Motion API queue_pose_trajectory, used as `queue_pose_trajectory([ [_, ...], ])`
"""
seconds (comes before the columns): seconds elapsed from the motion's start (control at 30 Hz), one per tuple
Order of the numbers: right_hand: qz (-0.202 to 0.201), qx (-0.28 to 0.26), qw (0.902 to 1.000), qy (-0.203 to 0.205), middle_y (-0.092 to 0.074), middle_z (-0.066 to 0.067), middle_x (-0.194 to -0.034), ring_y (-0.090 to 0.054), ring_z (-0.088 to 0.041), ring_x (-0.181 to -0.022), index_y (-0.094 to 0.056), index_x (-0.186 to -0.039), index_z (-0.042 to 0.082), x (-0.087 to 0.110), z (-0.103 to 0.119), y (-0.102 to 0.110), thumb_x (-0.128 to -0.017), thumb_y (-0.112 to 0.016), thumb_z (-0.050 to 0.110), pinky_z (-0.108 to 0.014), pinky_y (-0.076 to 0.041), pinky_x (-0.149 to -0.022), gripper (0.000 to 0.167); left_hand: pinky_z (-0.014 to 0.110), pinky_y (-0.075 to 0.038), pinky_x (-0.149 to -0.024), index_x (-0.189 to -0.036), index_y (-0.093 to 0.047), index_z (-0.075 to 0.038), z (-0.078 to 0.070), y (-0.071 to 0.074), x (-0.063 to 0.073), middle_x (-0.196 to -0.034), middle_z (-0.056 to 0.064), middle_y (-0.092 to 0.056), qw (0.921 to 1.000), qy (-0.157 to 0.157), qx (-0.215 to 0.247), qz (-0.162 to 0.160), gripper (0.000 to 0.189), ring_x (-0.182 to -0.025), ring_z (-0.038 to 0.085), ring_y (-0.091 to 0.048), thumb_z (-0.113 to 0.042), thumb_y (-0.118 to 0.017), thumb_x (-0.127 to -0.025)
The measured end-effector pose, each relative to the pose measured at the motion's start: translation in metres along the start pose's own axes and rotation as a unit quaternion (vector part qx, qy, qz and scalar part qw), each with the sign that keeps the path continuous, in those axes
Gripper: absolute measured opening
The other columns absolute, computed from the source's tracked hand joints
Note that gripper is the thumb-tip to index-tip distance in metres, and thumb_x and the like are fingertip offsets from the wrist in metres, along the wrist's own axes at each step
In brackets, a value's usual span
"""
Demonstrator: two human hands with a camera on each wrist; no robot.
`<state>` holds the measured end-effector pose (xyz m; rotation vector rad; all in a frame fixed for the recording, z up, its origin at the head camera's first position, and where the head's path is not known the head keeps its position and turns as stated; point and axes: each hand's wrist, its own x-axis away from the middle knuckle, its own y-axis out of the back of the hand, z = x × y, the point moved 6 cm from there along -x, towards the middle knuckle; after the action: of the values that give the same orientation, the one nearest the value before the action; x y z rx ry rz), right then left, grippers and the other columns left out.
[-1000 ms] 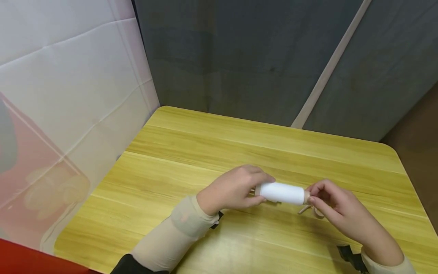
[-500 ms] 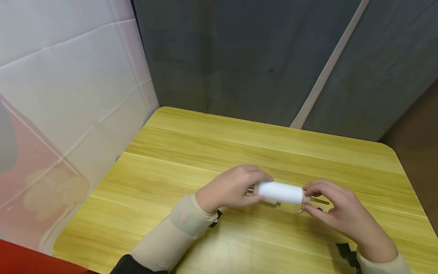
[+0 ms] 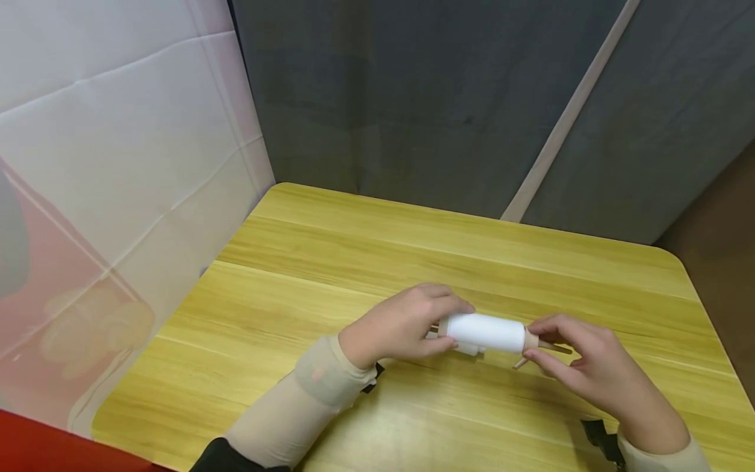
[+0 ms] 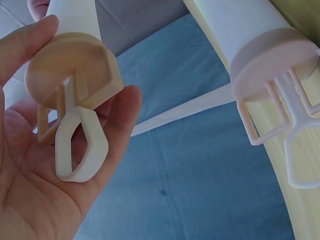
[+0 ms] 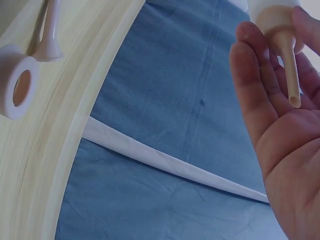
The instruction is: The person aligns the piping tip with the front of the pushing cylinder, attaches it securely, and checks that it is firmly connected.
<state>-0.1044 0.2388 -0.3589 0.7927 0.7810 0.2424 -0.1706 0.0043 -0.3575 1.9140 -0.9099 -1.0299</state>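
A syringe with a white barrel [image 3: 491, 333] and beige ends lies sideways between my hands, just above the table. My left hand [image 3: 404, 326] grips its plunger end with thumb and fingers. There the left wrist view shows a beige flange [image 4: 75, 65] with side loops and a pale plunger handle [image 4: 100, 140]. At the other end my right hand [image 3: 598, 367] pinches the beige cap, and a thin nozzle [image 5: 289, 70] sticks out past the fingers. Below it on the table rests a second, similar syringe [image 4: 260, 75], mostly hidden from the head view.
On the wooden table [image 3: 330, 249] near my right hand lie a pale ring [image 5: 31, 82] and a flared narrow tube [image 5: 49, 45]. A dark curtain [image 3: 413, 98] stands behind the table, and a pale printed cloth [image 3: 130, 131] hangs along the left side.
My right hand's fingers have shifted around the beige cap, and the nozzle now shows beyond them. The pale ring is now hidden in the head view. My left hand keeps its hold.
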Motion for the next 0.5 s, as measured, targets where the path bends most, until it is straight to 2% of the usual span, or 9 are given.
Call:
queue_pose_trajectory([
  [0.07,0.003,0.000,1.0000,-0.003,-0.077,0.004,-0.107,-0.075,-0.009,-0.094,-0.073,-0.113,0.015,0.0002,-0.0003,-0.0005,-0.096,-0.083,0.024,-0.017,-0.058,-0.081,0.022,0.028,-0.054,-0.094,-0.131,-0.072,-0.006,-0.0005,0.0005,0.0002,-0.123,0.007,-0.072,1.0000,-0.002,-0.003,0.001,0.040,-0.106,0.018,-0.067,-0.018,-0.082,-0.094],
  [0.17,0.008,-0.008,0.9998,-0.014,-0.077,0.003,-0.107,-0.076,-0.010,-0.095,-0.073,-0.115,0.015,0.0007,-0.0005,-0.0019,-0.086,-0.088,0.003,-0.016,-0.058,-0.076,0.035,0.028,-0.054,-0.094,-0.130,-0.072,-0.006,-0.0012,0.0010,0.0005,-0.123,0.008,-0.073,0.9999,-0.008,-0.007,-0.003,0.039,-0.107,0.019,-0.067,-0.018,-0.082,-0.094],
  [0.23,0.017,-0.028,0.9986,-0.040,-0.078,0.001,-0.105,-0.076,-0.010,-0.090,-0.072,-0.116,0.014,0.0015,-0.0015,-0.0031,-0.083,-0.087,-0.006,-0.017,-0.058,-0.068,0.042,0.029,-0.054,-0.095,-0.130,-0.072,-0.006,-0.0022,0.0017,0.0009,-0.122,0.008,-0.073,0.9998,-0.014,-0.012,-0.007,0.039,-0.107,0.019,-0.067,-0.018,-0.082,-0.094],
  [0.37,0.042,-0.094,0.9871,-0.123,-0.078,0.000,-0.100,-0.075,-0.010,-0.081,-0.071,-0.116,0.010,0.0046,-0.0059,-0.0036,-0.090,-0.078,-0.010,-0.025,-0.057,-0.057,0.033,0.030,-0.054,-0.096,-0.129,-0.072,-0.007,-0.0045,0.0025,0.0015,-0.122,0.008,-0.072,0.9993,-0.024,-0.025,-0.014,0.037,-0.108,0.020,-0.067,-0.018,-0.080,-0.095],
  [0.5,0.062,-0.148,0.9695,-0.185,-0.078,-0.002,-0.099,-0.076,-0.014,-0.082,-0.070,-0.116,0.005,0.0063,-0.0089,-0.0031,-0.099,-0.071,-0.006,-0.031,-0.060,-0.060,0.021,0.030,-0.054,-0.097,-0.130,-0.072,-0.007,-0.0079,0.0028,0.0016,-0.121,0.008,-0.072,0.9984,-0.033,-0.042,-0.019,0.039,-0.108,0.021,-0.067,-0.020,-0.081,-0.095],
])
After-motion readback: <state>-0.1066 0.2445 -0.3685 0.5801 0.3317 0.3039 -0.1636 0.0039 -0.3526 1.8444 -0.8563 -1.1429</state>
